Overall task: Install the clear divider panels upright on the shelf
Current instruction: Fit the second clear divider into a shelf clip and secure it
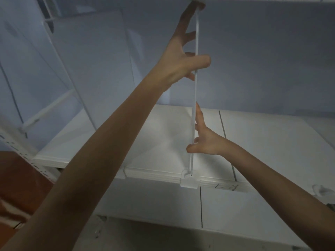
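Observation:
A clear divider panel (195,95) stands upright, seen edge-on, from the white shelf (272,142) up to the board above. Its lower front corner sits in a clear clip (189,180) on the shelf's front edge. My left hand (183,57) grips the panel's front edge high up, thumb on the right side and fingers reaching to the top. My right hand (203,140) pinches the same edge low down, just above the clip. Another clear panel (76,66) stands further left on the shelf.
A second clip (125,172) sits on the shelf's front edge to the left. A white upright post with holes (23,151) frames the left side. A lower white shelf (163,205) lies beneath. A handwritten label (225,187) marks the front edge.

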Demonstrator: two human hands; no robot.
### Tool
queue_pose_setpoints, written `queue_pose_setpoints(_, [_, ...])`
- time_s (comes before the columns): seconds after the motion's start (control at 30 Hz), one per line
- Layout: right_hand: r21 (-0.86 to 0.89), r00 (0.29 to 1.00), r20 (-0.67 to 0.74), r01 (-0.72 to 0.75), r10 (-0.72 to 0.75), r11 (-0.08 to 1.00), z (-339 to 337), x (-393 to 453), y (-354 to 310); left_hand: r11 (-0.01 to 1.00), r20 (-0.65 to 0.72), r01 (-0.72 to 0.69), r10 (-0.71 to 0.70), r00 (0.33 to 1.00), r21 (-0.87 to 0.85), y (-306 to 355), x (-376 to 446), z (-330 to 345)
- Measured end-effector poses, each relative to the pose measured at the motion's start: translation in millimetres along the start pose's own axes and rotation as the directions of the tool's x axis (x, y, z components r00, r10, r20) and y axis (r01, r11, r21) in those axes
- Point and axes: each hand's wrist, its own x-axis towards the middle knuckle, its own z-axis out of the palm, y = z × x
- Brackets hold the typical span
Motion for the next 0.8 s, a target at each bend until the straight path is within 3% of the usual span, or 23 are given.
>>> queue_pose_setpoints(0.8, [0.025, 0.998, -0.066, 0.005, -0.004, 1.000, 13.0, -23.7, 15.1, 0.979, 0.086, -0.203, 0.203, 0.975, -0.009, -9.0, -15.0, 21.0])
